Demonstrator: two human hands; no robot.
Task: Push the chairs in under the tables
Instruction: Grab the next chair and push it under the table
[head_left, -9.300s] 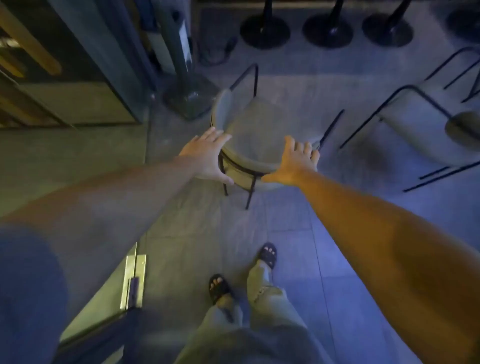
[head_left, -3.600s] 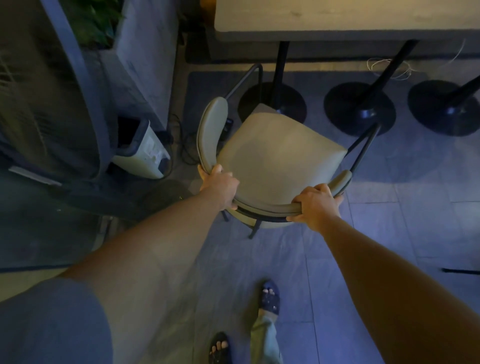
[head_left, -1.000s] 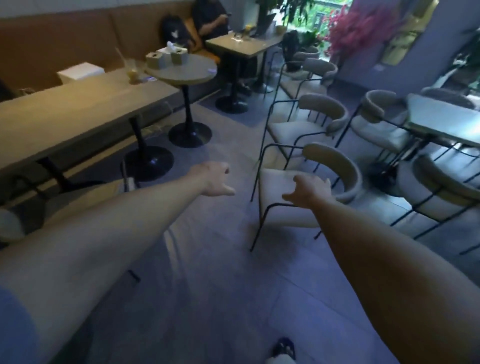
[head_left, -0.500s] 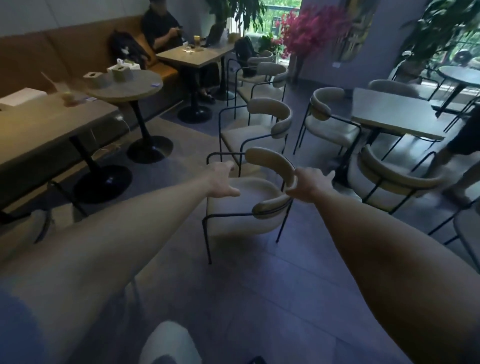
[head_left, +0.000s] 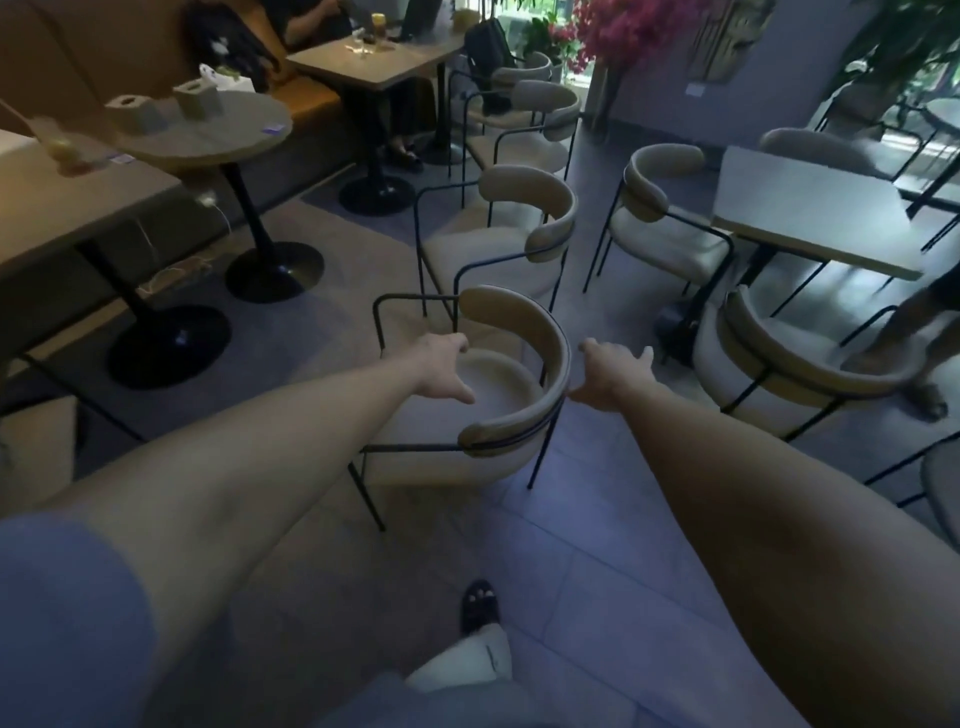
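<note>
Left hand hangs open above the seat of the nearest chair; the right hand is spread open just beside its curved backrest, neither gripping. That chair stands on the floor, well apart from the long surface at left. Its thin metal frame looks light and stiff, so both ends of the padded backrest seem the best hold.

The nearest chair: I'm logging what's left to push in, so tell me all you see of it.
The nearest chair has a cream padded seat, a curved padded backrest and a thin black metal frame with armrests. It stands upright on the tiled floor, clear of the tables, seat facing left. The left hand hovers open over its seat, the right hand open beside its backrest; neither grips it.
</note>
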